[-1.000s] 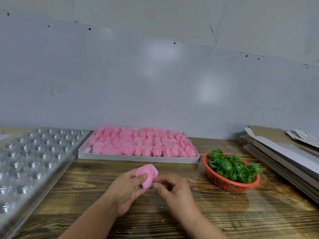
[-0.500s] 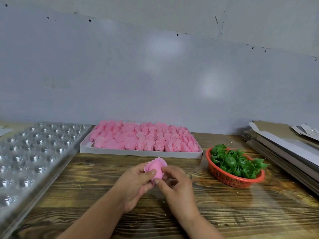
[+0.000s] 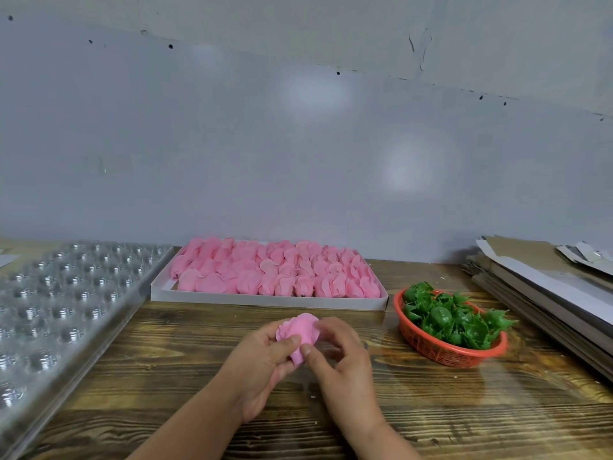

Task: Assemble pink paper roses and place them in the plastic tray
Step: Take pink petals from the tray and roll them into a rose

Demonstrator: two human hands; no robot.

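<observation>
A pink paper rose (image 3: 302, 331) is held above the wooden table between both hands. My left hand (image 3: 262, 363) cups it from the left, thumb pressed on its front. My right hand (image 3: 341, 356) pinches its lower right edge with thumb and fingers curled round it. A white flat box (image 3: 265, 299) behind holds several rows of pink paper roses (image 3: 275, 273). The clear plastic tray (image 3: 66, 303) with round wells lies at the left, its wells bare of flowers. A red basket (image 3: 444, 351) at the right holds green plastic calyxes (image 3: 447, 318).
A stack of flattened cardboard sheets (image 3: 544, 287) lies at the far right edge of the table. A plain grey wall stands right behind the box. Bare wooden tabletop (image 3: 185, 356) shows between the tray and my hands.
Both hands have kept turning and working the pink rose, which sits slightly more to the right between them. The camera has tilted a little upward.
</observation>
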